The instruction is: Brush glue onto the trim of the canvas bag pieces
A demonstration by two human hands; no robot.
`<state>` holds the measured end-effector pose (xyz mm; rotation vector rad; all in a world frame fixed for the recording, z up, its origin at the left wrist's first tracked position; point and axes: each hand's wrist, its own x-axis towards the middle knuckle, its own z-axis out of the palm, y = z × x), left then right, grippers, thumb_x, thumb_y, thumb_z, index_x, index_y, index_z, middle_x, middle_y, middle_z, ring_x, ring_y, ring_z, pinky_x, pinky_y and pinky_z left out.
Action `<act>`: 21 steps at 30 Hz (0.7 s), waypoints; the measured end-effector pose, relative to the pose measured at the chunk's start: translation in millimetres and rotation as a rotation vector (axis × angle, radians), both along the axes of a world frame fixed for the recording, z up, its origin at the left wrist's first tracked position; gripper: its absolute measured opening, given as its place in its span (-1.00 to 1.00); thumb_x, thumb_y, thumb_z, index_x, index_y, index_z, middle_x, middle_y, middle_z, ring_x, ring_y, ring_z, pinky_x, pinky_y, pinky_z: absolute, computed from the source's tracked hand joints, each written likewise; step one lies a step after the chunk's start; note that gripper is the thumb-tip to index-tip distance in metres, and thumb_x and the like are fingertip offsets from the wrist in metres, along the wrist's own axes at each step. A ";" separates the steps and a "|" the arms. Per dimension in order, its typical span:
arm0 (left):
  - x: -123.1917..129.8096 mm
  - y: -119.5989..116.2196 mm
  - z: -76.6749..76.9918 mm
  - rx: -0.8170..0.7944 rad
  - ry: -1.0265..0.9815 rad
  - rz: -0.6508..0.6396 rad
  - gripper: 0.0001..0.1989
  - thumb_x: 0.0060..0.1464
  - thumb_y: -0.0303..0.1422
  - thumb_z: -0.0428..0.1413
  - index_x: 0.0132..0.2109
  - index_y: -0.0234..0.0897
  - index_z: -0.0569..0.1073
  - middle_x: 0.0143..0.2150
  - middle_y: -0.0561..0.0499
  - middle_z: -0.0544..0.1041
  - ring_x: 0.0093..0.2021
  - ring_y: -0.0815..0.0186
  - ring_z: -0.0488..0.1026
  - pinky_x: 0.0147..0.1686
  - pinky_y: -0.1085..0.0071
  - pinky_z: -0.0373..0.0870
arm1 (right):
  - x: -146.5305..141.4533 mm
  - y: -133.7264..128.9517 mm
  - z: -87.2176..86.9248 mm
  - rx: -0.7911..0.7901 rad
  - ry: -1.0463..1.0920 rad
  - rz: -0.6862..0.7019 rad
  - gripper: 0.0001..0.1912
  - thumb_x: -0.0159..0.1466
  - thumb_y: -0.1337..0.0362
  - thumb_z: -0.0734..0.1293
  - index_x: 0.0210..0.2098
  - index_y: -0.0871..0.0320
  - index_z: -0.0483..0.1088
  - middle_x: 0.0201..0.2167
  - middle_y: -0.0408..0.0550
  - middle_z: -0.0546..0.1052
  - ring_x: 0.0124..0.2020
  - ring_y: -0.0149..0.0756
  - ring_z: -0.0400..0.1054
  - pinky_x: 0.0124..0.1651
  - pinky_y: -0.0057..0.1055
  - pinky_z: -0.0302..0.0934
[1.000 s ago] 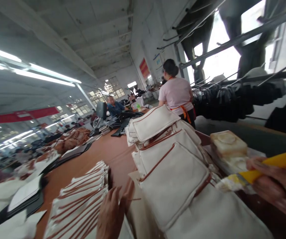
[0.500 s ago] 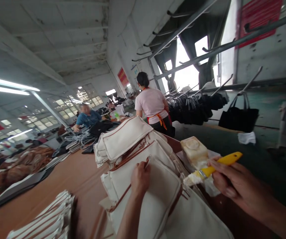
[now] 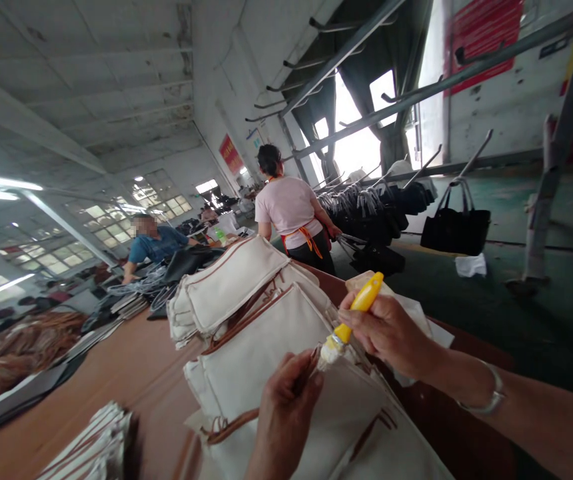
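My right hand (image 3: 391, 327) grips a paintbrush (image 3: 366, 293) by its yellow handle. White paste coats its bristles, which point down and left. My left hand (image 3: 289, 407) is closed in a pinch just left of the bristles, on a small brown piece (image 3: 314, 358), mostly hidden by the fingers. The bristles meet or nearly meet this piece; I cannot tell which. Under both hands lies a pile of cream bags (image 3: 261, 340) with brown trim. A pale tub (image 3: 354, 283) is partly hidden behind my right hand.
The bags rest on a brown table (image 3: 151, 360). More cream pieces with brown edges (image 3: 91, 447) are stacked at the lower left. A person in a pink shirt (image 3: 286, 207) stands beyond the pile, another in blue (image 3: 156, 247) further left. A hooked metal rack (image 3: 366, 133) holds black bags.
My right hand has brought the brush left from beside the tub to my left hand, its handle now tilted more upright. My left hand has come nearer and to the right. The view has shifted slightly.
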<state>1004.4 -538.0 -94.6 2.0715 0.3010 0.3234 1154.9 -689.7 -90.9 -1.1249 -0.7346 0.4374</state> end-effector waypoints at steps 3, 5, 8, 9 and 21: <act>-0.8 -5.5 3.4 -0.003 0.020 -0.016 -0.74 0.19 -0.17 0.12 -0.15 -0.27 0.56 -0.30 0.03 0.35 -0.27 0.32 0.32 -0.28 0.49 0.26 | 3.8 0.6 3.1 0.034 -0.020 -0.062 -0.76 0.33 0.12 0.34 -0.30 0.17 0.31 -0.74 -0.34 0.20 -0.73 -0.53 0.00 -0.67 -0.57 -0.14; -1.0 -6.8 4.1 -0.004 0.018 -0.007 -0.74 0.18 -0.18 0.12 -0.20 -0.28 0.56 -0.33 0.03 0.33 -0.29 0.32 0.31 -0.29 0.49 0.26 | 7.2 -3.9 7.2 0.043 -0.043 -0.121 -0.75 0.34 0.11 0.32 -0.29 0.18 0.31 -0.74 -0.34 0.21 -0.74 -0.53 -0.01 -0.67 -0.55 -0.14; -1.5 -8.8 3.9 -0.020 0.009 -0.009 -0.74 0.17 -0.18 0.13 -0.16 -0.26 0.58 -0.32 0.03 0.37 -0.26 0.30 0.33 -0.25 0.48 0.26 | 7.4 -14.5 13.2 0.011 -0.055 -0.148 -0.72 0.36 0.08 0.29 -0.32 0.18 0.32 -0.73 -0.32 0.20 -0.74 -0.53 -0.02 -0.67 -0.54 -0.13; -1.7 -9.9 3.8 -0.026 0.005 -0.006 -0.73 0.16 -0.17 0.14 -0.14 -0.25 0.58 -0.31 0.02 0.38 -0.26 0.30 0.33 -0.23 0.48 0.26 | 5.8 -17.2 14.0 -0.009 -0.060 -0.135 -0.71 0.36 0.08 0.28 -0.33 0.18 0.31 -0.73 -0.32 0.20 -0.74 -0.52 -0.02 -0.67 -0.54 -0.11; -13.5 -18.5 -13.4 0.143 -0.085 0.054 -0.68 0.16 -0.07 0.11 -0.23 -0.24 0.55 -0.40 0.04 0.39 -0.38 0.35 0.36 -0.38 0.51 0.29 | 8.8 -29.4 12.5 0.028 -0.080 -0.231 -0.71 0.37 0.07 0.29 -0.34 0.16 0.29 -0.71 -0.30 0.21 -0.70 -0.50 0.01 -0.63 -0.52 -0.08</act>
